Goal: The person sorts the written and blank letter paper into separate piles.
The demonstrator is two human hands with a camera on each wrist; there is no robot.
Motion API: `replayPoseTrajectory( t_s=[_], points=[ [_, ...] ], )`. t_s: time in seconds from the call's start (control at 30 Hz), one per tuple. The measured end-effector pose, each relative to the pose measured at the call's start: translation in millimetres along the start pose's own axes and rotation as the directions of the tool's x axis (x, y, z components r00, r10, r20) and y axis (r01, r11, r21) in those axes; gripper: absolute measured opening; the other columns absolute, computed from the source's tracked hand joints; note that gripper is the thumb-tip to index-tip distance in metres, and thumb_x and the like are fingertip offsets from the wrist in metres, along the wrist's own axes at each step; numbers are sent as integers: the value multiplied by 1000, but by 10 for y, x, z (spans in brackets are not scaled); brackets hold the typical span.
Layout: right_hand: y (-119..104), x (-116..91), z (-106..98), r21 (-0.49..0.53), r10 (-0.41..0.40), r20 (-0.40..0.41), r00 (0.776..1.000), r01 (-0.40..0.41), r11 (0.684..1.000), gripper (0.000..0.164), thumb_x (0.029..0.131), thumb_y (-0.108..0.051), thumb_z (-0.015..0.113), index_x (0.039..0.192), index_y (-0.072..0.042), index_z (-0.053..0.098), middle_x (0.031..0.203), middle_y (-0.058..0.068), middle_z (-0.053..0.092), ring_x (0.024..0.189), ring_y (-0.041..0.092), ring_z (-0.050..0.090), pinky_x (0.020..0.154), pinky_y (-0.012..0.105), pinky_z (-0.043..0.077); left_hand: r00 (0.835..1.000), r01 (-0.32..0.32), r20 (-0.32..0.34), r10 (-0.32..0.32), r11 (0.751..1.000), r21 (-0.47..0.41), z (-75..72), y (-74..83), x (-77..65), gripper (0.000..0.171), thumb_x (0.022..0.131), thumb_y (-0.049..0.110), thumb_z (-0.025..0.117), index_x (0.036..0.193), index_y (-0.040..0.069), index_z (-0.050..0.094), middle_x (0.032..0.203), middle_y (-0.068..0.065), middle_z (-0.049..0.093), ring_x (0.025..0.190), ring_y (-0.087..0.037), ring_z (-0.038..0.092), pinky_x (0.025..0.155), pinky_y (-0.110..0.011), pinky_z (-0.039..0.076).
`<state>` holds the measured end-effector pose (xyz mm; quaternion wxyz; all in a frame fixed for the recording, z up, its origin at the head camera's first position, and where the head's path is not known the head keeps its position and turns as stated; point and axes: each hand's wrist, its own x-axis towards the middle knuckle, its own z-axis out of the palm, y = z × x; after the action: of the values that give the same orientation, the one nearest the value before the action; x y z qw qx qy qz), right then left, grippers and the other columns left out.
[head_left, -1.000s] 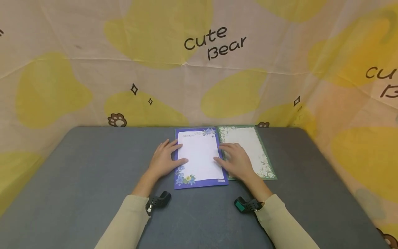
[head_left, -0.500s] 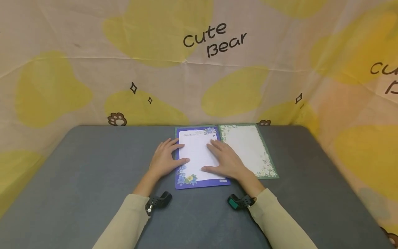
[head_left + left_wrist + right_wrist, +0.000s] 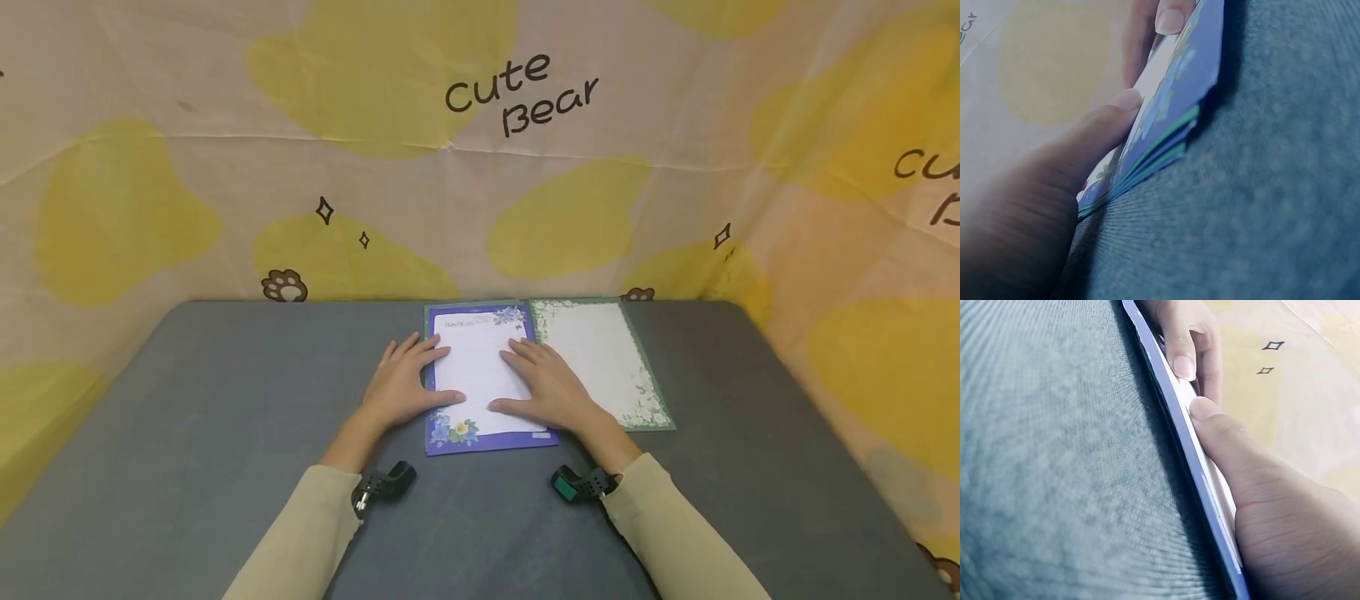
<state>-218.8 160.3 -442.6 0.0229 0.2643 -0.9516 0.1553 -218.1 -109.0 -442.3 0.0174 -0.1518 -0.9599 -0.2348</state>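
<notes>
A stack of decorated paper sheets lies on the table, its top sheet white with a purple border and printed blue flowers. Green and purple layers show at its edge in the left wrist view. My left hand rests across the left edge with spread fingers, thumb on the white part. Over the right side lies my right hand, its fingers straight and spread on the paper. Partly covered by that hand and the stack, a green-bordered sheet with white flowers lies to the right.
The dark grey table runs back to a yellow-patterned cloth hanging behind it. Black straps with camera units sit on both wrists below the sheets.
My right hand has slid left from the stack's right edge onto the white part. My left thumb has moved slightly right and lower. The papers sit nearly where they were.
</notes>
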Motion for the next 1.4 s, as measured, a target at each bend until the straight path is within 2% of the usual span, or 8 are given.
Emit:
replayPoseTrajectory(
  t_s=[0.67,0.9,1.07,1.17,1.3,1.4],
  points=[
    [-11,2,1,3,8,-7,1000,-8,1000,87,85,-67,67,152,-14,48,161,10,42,152,34,35,126,55,25,1000,1,-2,-1,1000,-3,16,-22,9,86,76,67,76,147,22,55,162,-5,42,156,-36,25,127,-62,9],
    [-20,6,0,-10,-4,-57,998,3,1000,79,89,-62,66,149,-12,51,156,11,49,147,33,43,125,53,27,1000,1,-7,-1,1000,-17,11,-16,4,83,77,65,77,145,23,56,161,-5,44,156,-36,25,127,-62,9],
    [-30,0,-18,17,21,-109,994,-20,1000,71,93,-55,65,146,-11,53,154,12,52,146,33,44,124,52,29,1000,-1,-19,1,999,-39,12,-22,7,79,78,63,77,143,23,59,158,-5,47,155,-36,27,128,-61,9],
    [-23,-3,-21,73,82,-196,977,-68,995,65,94,-49,66,144,-9,56,153,13,52,145,34,45,123,53,32,999,-5,-31,4,998,-55,10,-27,9,76,79,61,78,142,23,60,157,-5,49,155,-36,28,128,-61,8],
    [-8,-4,-24,202,239,-308,921,-183,962,56,99,-43,60,142,-8,57,151,16,53,144,35,45,121,54,34,999,-12,-50,8,997,-83,3,-24,4,72,80,59,78,140,22,62,155,-5,52,154,-34,30,128,-60,8],
    [-8,-11,-32,290,333,-330,883,-240,926,53,102,-41,55,144,-9,55,147,16,57,141,36,48,119,55,37,997,-20,-79,12,994,-108,-2,-18,-6,68,81,56,79,137,21,65,151,-6,56,152,-34,34,128,-60,9]
  ],
)
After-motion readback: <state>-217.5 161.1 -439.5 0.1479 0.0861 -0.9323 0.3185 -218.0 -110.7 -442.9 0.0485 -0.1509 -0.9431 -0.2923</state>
